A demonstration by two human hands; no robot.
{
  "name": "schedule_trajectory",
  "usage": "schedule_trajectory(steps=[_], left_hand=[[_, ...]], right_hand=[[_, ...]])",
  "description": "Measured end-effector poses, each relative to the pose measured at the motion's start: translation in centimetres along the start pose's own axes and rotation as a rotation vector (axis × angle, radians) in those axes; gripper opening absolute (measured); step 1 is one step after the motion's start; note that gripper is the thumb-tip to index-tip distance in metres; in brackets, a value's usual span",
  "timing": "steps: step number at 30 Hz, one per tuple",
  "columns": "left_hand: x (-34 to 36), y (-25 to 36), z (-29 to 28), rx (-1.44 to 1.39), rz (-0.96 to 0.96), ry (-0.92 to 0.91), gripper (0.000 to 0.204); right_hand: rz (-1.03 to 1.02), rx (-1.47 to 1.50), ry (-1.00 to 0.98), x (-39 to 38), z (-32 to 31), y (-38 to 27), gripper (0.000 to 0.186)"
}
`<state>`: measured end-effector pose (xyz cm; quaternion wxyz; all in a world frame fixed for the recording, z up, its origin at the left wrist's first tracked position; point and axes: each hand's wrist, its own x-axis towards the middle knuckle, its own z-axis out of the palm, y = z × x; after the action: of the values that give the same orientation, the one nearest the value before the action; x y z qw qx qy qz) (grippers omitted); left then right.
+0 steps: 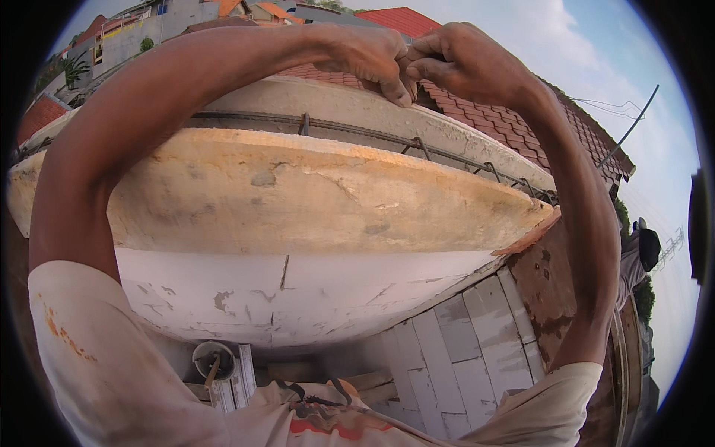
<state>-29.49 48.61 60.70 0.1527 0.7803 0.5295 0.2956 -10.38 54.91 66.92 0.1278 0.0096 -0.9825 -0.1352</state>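
A long wooden formwork board, its face caked with dried cement, spans the view from left to right above a white plywood panel with flaking paint, while a wall of pale grey blocks drops away below at right. Both of the person's bare forearms rise from the lower corners and arch over the board, elbows spread wide, meeting at the top of the frame above the far formwork board. Between the two boards runs a steel rebar cage, its stirrups standing up from the long bars. The left hand is curled shut, fingertips pressed down at the far board's top edge; the right hand is closed against it, thumb and fingers pinched together. What the fingers pinch is too small to tell. Red-tiled roofs lie beyond, and a white bucket sits far below.
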Motion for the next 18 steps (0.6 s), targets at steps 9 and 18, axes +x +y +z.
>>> schedule_trajectory(steps=[9, 18], left_hand=[[0.2, -0.7, -1.7, 0.058, 0.047, -0.181, 0.076], [0.0, -0.4, -1.6, -0.101, -0.112, -0.18, 0.089]], right_hand=[[0.159, -0.103, -0.249, 1.3, -0.9, -1.7, 0.019], [0.047, 0.165, -0.342, 1.1, 0.0, 1.8, 0.027]])
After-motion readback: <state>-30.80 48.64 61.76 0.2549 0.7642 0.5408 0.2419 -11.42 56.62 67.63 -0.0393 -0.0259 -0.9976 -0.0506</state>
